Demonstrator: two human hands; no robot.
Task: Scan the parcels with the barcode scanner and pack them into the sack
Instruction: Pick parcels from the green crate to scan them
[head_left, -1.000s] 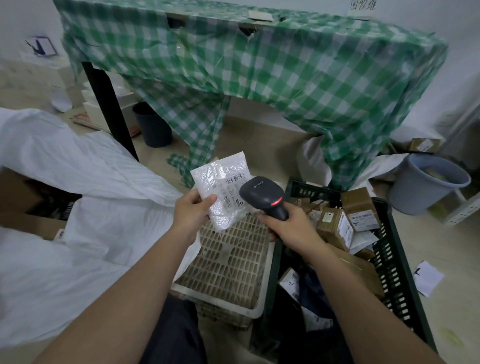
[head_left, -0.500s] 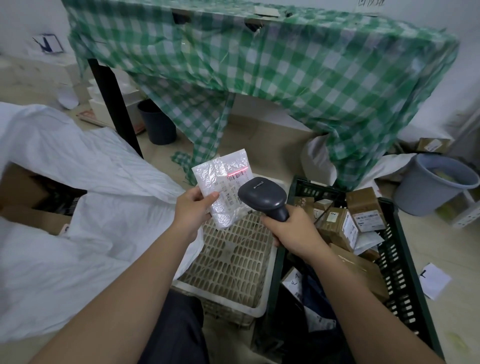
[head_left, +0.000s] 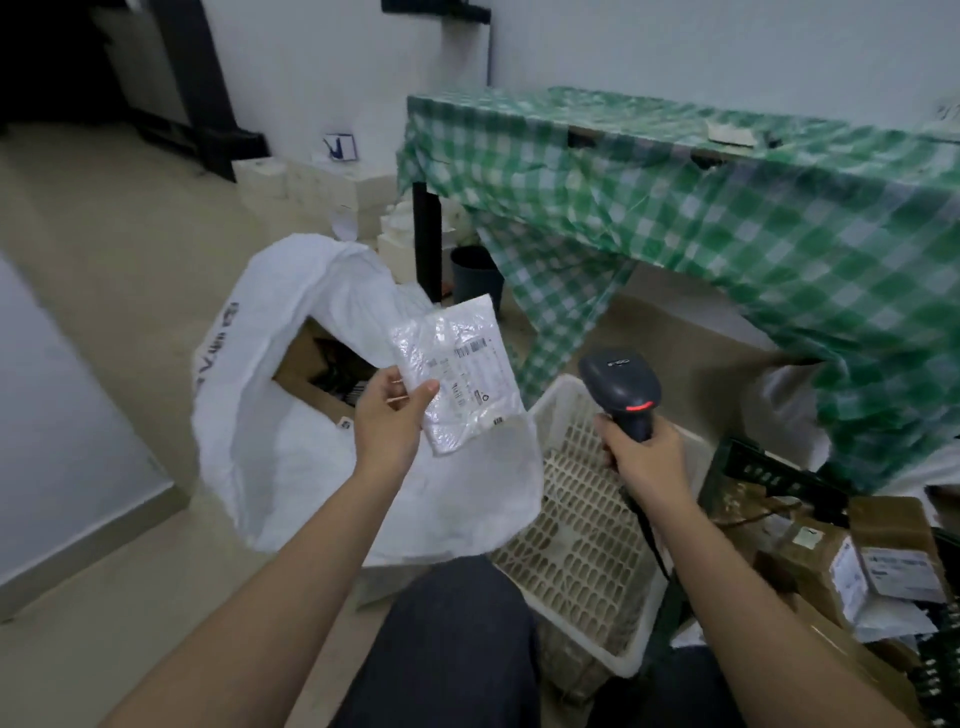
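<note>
My left hand (head_left: 389, 415) grips a flat parcel (head_left: 460, 374) in clear bubble wrap, its white barcode label facing me, held over the near rim of the open white sack (head_left: 260, 431). Brown cardboard boxes lie inside the sack. My right hand (head_left: 641, 457) is closed around the handle of the black barcode scanner (head_left: 621, 389), which stands upright to the right of the parcel with a red light on its head. The scanner hangs over a white plastic crate (head_left: 576, 561).
A dark green crate (head_left: 769, 467) at the right holds several brown cardboard parcels (head_left: 852, 561). A table under a green checked cloth (head_left: 727, 208) stands behind, with a dark bucket (head_left: 475, 270) beneath it. White boxes line the far wall. My dark-trousered knee is at bottom centre.
My view swung left, bringing the sack's mouth into sight. The parcel moved left, away from the scanner and over the sack. The red scan line on the label is gone.
</note>
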